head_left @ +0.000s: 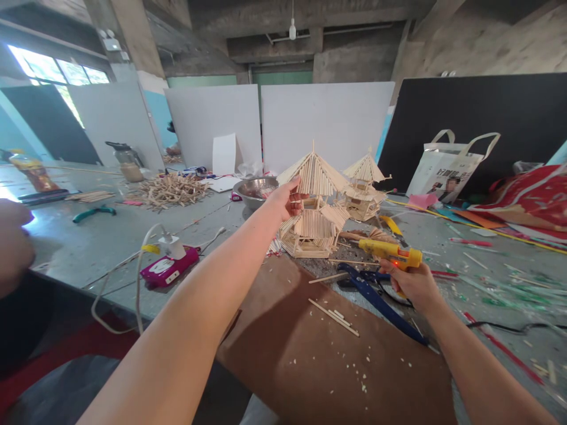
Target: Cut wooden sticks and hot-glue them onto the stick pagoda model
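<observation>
A two-tiered pagoda model of thin wooden sticks stands at the far edge of a brown board. My left hand reaches to its upper left side, fingers bent around the roof's lower edge; part of the grip is hidden. In my right hand is a yellow glue gun with a red light on, its nozzle pointing left toward the model's base. Blue-handled pliers or cutters lie below the glue gun. Several loose sticks are scattered on the board. Behind stands a second stick pagoda.
A metal bowl and a heap of short sticks are at the back left. A magenta power strip with a white cable lies left of my forearm. A tote bag stands at the right. Someone's arm shows at the left edge.
</observation>
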`<state>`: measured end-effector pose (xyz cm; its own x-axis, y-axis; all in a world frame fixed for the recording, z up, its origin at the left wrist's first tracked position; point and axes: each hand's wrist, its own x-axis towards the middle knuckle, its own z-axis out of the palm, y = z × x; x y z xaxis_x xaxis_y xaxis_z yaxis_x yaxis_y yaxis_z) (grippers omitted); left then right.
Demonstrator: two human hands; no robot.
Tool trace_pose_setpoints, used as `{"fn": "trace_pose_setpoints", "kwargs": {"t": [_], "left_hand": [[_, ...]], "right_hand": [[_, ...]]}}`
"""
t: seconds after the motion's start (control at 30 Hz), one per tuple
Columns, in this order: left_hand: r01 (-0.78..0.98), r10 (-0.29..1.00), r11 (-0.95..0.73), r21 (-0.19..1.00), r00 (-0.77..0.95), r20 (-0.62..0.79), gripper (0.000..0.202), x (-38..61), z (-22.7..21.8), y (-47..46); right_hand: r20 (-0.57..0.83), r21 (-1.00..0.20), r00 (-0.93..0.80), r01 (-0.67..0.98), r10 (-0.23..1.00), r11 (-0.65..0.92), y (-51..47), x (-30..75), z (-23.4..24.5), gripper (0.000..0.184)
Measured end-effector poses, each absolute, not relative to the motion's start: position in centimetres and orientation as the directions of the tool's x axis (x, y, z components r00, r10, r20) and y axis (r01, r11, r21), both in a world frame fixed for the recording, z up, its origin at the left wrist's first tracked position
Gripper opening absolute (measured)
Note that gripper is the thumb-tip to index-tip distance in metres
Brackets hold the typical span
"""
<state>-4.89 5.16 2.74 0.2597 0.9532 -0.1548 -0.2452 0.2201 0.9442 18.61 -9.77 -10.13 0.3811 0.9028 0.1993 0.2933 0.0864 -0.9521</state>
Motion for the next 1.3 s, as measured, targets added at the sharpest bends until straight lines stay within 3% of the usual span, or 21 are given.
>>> {"fn": "trace_pose_setpoints", "kwargs": {"t": [0.4, 0.63, 0.7, 0.77, 0.9, 1.0, 1.1, 1.3], "left_hand": [[-0.213, 0.967, 0.156, 0.964, 0.232, -0.105, 0.040, -6.0, 1.6, 4.5], [-0.192, 0.987, -0.153, 0.969, -0.070, 0.143, 0.027, -6.7, -1.2, 0.4], [-0.060, 0.977, -0.213, 0.975, 0.003, 0.213, 0.023, -6.5, -2.1, -0.7], [0.164, 0.956, -0.250, 0.954, 0.196, 0.217, 0.022, -6.2, -2.8, -1.5], [0.551, 0.795, -0.469, 0.690, 0.603, 0.059, 0.016, -5.3, -3.6, -2.6], [0.610, 0.706, -0.632, 0.478, 0.708, 0.029, 0.008, -4.5, -4.0, -3.1], [0.632, 0.670, -0.688, 0.356, 0.742, -0.022, 0.003, -3.9, -4.7, -3.5], [0.551, 0.535, -0.751, 0.363, 0.831, -0.153, 0.011, -3.8, -6.2, -4.3]], "right_hand": [[0.204, -0.957, 0.396, 0.273, 0.895, 0.097, -10.0, 18.2, -9.6, 0.029], [0.162, -0.968, 0.432, 0.246, 0.887, 0.057, -9.9, 18.5, -9.6, 0.029], [0.163, -0.971, 0.451, 0.233, 0.877, 0.060, -9.8, 18.6, -9.6, 0.030], [0.178, -0.969, 0.476, 0.239, 0.861, 0.068, -9.8, 18.8, -9.6, 0.031], [0.206, -0.942, 0.506, 0.334, 0.837, 0.030, -9.5, 19.6, -10.0, 0.032], [0.175, -0.939, 0.510, 0.344, 0.842, -0.014, -9.1, 20.4, -10.5, 0.034], [0.114, -0.965, 0.514, 0.261, 0.850, -0.028, -8.9, 20.8, -10.7, 0.036], [0.005, -0.984, 0.526, 0.154, 0.850, -0.090, -9.1, 20.6, -10.0, 0.039]]}}
